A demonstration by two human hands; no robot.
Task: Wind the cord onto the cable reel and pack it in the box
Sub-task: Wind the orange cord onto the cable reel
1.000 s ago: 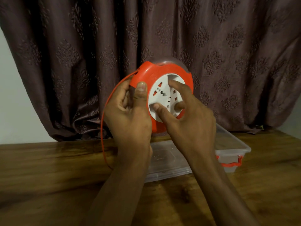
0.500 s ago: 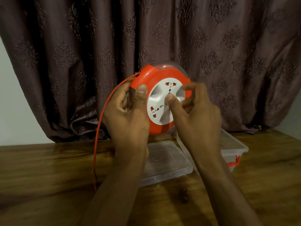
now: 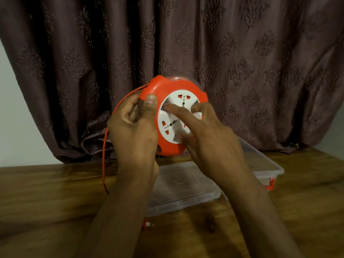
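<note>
Left hand (image 3: 134,127) grips reel (image 3: 175,116) rim; right hand (image 3: 208,138) fingers straight, pressing white hub; turn steadily, guide cord (image 3: 105,146) in without kinks; box (image 3: 268,164) waits.

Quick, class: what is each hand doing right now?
Left hand: grips the orange cable reel by its rim.
Right hand: open, fingers pressing on the white socket disc.
</note>
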